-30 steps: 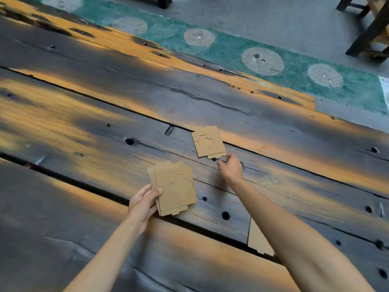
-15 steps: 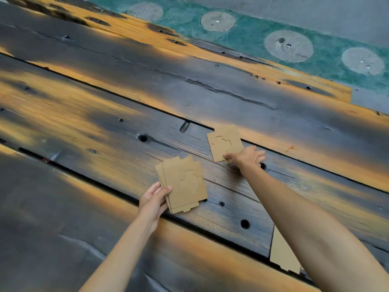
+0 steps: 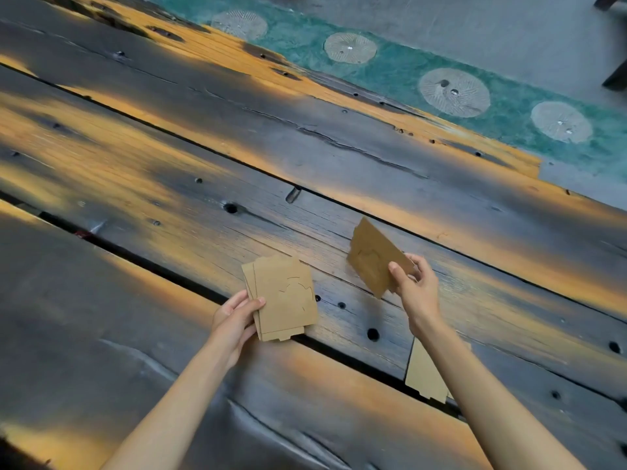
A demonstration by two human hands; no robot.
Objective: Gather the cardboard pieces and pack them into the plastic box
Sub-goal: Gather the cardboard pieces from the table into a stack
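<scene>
My left hand (image 3: 235, 318) grips a small stack of brown cardboard pieces (image 3: 285, 296) by its lower left corner, held flat just above the wooden table. My right hand (image 3: 415, 286) pinches another brown cardboard piece (image 3: 371, 256) by its right edge; that piece is lifted off the table and tilted up. A third cardboard piece (image 3: 424, 374) lies flat on the table, partly hidden under my right forearm. No plastic box is in view.
The table (image 3: 169, 171) is made of dark, worn planks with orange patches, holes and long gaps between the boards. Beyond its far edge lies a green mat with round pale discs (image 3: 453, 91) on a grey floor. Dark furniture legs (image 3: 615, 78) show at the top right.
My right hand reached the single cardboard piece lying on the table, took hold of it and lifted it, tilting it up. My left hand kept its stack in place.
</scene>
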